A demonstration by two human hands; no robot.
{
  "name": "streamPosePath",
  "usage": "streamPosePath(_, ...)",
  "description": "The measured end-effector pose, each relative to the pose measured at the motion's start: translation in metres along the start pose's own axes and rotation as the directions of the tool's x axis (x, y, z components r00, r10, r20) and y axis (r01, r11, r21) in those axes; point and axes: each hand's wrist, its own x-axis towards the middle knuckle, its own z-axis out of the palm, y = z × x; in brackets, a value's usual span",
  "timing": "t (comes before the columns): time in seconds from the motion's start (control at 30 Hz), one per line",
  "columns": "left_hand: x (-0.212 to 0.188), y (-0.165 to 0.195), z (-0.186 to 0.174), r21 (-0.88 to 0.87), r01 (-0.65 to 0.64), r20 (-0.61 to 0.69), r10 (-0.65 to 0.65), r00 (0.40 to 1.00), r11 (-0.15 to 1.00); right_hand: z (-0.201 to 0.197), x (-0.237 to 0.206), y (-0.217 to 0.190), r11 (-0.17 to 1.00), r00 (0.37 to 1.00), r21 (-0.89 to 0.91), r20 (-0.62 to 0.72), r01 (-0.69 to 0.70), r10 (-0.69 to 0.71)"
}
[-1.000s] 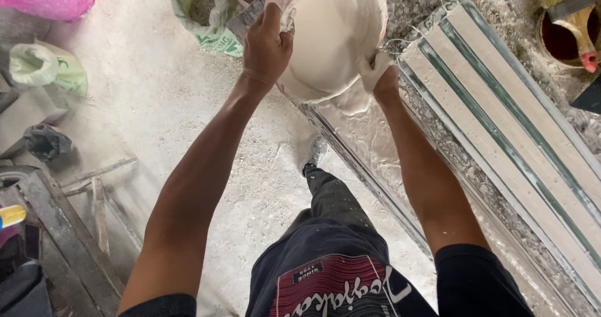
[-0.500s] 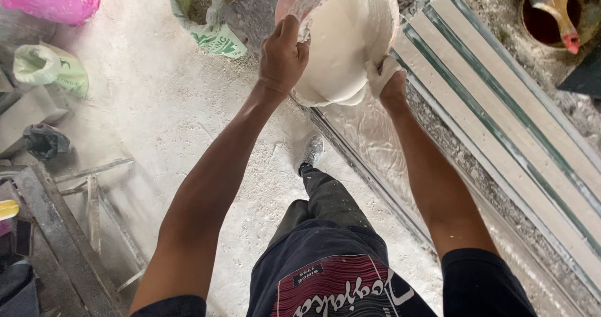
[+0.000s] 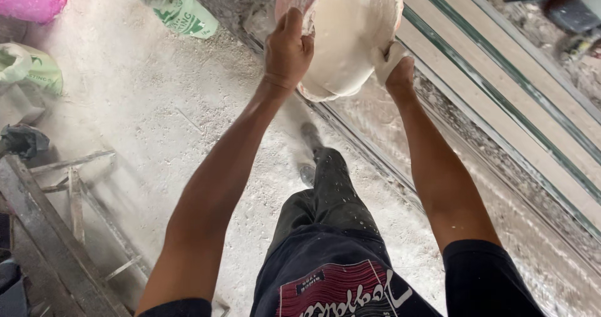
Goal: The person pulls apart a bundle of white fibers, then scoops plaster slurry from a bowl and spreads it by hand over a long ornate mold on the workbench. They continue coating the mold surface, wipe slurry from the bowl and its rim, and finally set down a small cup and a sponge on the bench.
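My left hand [image 3: 287,52] grips the near rim of the round pink plastic basin of white plaster [image 3: 350,32] at upper centre of the frame. My plaster-coated right hand [image 3: 393,66] clasps its right side, beside the long white moulding strips [image 3: 501,98].

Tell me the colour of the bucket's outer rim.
Pink, smeared with white plaster; the bucket shows only in the head view.
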Motion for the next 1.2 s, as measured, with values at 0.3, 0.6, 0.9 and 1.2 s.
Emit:
streamPosePath(0.3,-0.072,0.149,0.044,-0.031,0.066,0.082,-0.063,0.995,0.997,-0.106,-0.092,0.075,0.997,1.0,-0.08,-0.013,-0.023,0.022)
streamPosePath(0.6,-0.153,0.292,0.097,-0.024,0.051,0.103,-0.049,0.994,0.998,-0.222,-0.188,0.153,0.999,0.999,0.007,-0.029,-0.034,0.034)
streamPosePath(0.9,-0.237,0.458,0.157,0.005,0.048,0.084,-0.048,0.995,0.999,-0.357,-0.294,0.244,0.998,0.997,-0.057,-0.075,-0.037,0.032)
streamPosePath(1.2,-0.322,0.624,0.21,-0.085,0.016,0.105,-0.007,0.994,0.996,-0.496,-0.409,0.32,0.998,0.99,0.007,-0.121,-0.066,0.067)
